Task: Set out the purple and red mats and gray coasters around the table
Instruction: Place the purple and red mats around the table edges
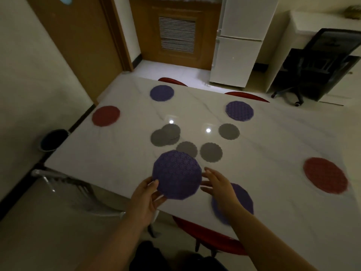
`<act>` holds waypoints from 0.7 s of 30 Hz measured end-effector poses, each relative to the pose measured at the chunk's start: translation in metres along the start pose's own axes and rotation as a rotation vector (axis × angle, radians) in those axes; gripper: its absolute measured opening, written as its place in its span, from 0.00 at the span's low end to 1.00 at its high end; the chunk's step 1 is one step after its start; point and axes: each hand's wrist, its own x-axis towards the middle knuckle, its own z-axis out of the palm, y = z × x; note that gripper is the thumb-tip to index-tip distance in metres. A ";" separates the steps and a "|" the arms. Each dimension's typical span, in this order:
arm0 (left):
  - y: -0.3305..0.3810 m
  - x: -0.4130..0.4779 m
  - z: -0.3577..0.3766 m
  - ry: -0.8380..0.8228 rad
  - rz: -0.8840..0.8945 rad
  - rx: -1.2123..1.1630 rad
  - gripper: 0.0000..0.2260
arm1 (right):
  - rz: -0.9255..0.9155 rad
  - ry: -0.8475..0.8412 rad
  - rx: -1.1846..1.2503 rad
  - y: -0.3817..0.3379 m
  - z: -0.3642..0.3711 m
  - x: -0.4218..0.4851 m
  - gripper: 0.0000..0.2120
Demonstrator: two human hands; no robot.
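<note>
**Left hand (145,194) pinches a purple mat (176,175)**

Your left hand has its thumb on top of the purple mat's near-left rim and its fingers underneath. It holds the mat lifted over the counter's (273,137) near edge. Your right hand (216,184) is open with its fingers loosely spread, just beside the mat's right rim; you cannot tell whether they touch it.

To the right of the held mat and a little nearer, a second mat (242,196), also purple, lies flat and is partly under your right forearm. Just beyond the held mat sit two gray coasters (211,152), the left one partly hidden by it. Further beyond are an overlapping coaster pile (165,134) and a lone coaster (229,131). Far beyond lie two far mats (162,92), both purple. One red mat (105,115) lies beyond-left, and the other red mat (325,175) is well to the right.
</note>
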 end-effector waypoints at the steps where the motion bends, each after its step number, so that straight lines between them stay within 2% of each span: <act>1: 0.007 0.002 -0.003 -0.002 0.012 0.016 0.10 | -0.020 -0.024 -0.009 -0.006 0.013 0.002 0.12; 5: 0.039 0.019 -0.024 -0.025 0.037 0.063 0.10 | -0.066 0.033 -0.056 -0.014 0.060 0.016 0.08; 8: 0.075 0.041 -0.051 -0.043 0.048 0.184 0.09 | -0.067 0.075 -0.105 -0.010 0.093 0.031 0.07; 12: 0.124 0.077 -0.095 -0.034 0.071 0.405 0.08 | 0.008 0.113 -0.195 0.007 0.153 0.049 0.07; 15: 0.152 0.107 -0.127 -0.082 0.025 0.588 0.07 | 0.061 0.158 -0.270 0.021 0.198 0.063 0.09; 21: 0.168 0.155 -0.165 -0.106 -0.059 0.786 0.11 | 0.214 0.259 -0.362 0.045 0.252 0.082 0.13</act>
